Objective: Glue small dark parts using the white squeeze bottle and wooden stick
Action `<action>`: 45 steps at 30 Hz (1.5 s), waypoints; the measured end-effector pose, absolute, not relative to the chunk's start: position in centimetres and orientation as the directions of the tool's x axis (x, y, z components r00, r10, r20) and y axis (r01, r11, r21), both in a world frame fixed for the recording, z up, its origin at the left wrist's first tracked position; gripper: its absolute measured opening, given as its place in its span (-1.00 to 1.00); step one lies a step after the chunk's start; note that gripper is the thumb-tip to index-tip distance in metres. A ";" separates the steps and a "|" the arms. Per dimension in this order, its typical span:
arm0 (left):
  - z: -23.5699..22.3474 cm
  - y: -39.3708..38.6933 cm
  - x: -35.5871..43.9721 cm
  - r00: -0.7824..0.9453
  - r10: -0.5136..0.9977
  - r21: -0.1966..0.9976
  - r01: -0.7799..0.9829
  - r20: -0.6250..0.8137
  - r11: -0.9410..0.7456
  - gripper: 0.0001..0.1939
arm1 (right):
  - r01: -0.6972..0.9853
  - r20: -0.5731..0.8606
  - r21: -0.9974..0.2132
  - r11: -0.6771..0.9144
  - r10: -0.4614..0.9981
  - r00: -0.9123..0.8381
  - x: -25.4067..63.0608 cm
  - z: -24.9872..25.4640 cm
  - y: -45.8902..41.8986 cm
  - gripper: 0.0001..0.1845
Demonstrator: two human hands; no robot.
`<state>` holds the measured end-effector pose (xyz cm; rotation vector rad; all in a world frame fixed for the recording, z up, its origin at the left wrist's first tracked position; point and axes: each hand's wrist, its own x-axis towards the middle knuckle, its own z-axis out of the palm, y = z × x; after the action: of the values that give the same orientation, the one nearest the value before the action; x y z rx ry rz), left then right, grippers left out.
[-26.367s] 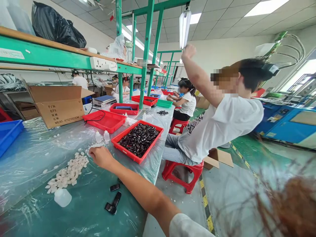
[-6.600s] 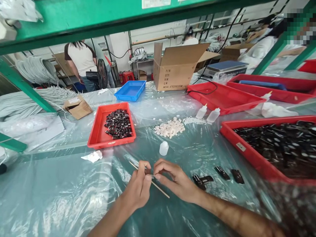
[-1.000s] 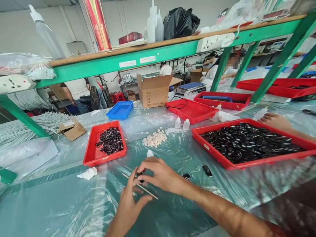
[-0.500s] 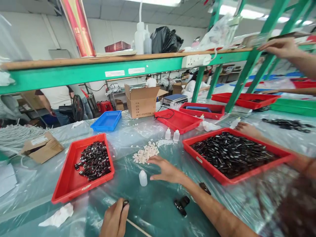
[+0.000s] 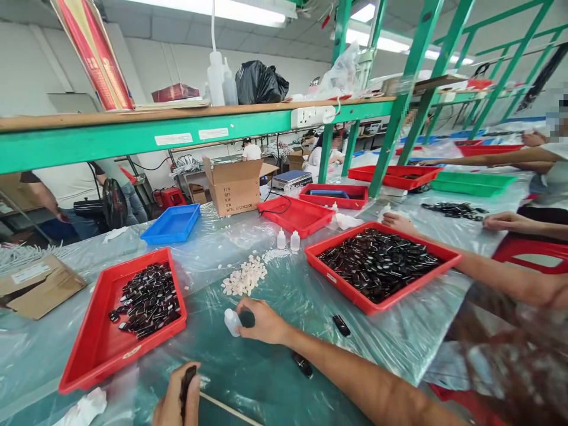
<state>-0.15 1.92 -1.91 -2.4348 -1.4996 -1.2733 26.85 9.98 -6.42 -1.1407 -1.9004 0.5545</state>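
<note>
- The small white bottle (image 5: 231, 322) sits on the worktop (image 5: 275, 378), just in front of the heap of white bits (image 5: 243, 279), and the right hand (image 5: 262, 320) is closed around its side, gripping it.
- The left hand (image 5: 176, 400) is well nearer the camera than the bottle, at the lower edge of the view, its fingers closed on a small black piece (image 5: 188, 378); a thin wooden stick (image 5: 231, 410) lies just beside that hand.
- To the left of the bottle stands a red tray (image 5: 91, 361) holding a patch of black pieces.
- To the right of the bottle, a larger red tray (image 5: 350, 293) is filled with the same black pieces; two loose ones lie on the plastic sheet between it and the right forearm.
- Behind the heap of bits, two more small bottles (image 5: 288, 240) stand upright side by side.
- Beyond the larger tray, another person's hand (image 5: 398, 222) rests on the worktop.
- Farther back from the bottle are a blue tray (image 5: 171, 225) and an open cardboard box (image 5: 234, 186).
</note>
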 end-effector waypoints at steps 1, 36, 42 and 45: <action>-2.1 1.9 -0.2 0.188 0.749 0.406 0.744 0.635 -0.530 -0.40 | 0.482 0.440 -0.719 0.500 0.865 -0.240 26.7 -6.2 9.8 -0.71; -0.1 0.4 0.9 0.342 0.778 0.492 0.623 0.528 -0.608 -0.79 | 0.215 0.725 -0.593 0.776 0.631 -0.276 25.5 -0.6 0.7 -0.34; -0.2 0.3 1.1 0.368 0.786 0.495 0.623 0.497 -0.605 -0.80 | 0.237 0.695 -0.615 0.752 0.659 -0.287 25.8 -0.5 0.6 -0.30; -0.2 0.3 1.2 0.371 0.786 0.497 0.621 0.494 -0.606 -0.80 | 0.246 0.701 -0.601 0.760 0.650 -0.293 25.9 -0.5 0.5 -0.35</action>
<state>1.17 0.31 -0.19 -2.7822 -1.4556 -1.2254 25.85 0.53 -0.49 -0.6882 -1.8709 0.4644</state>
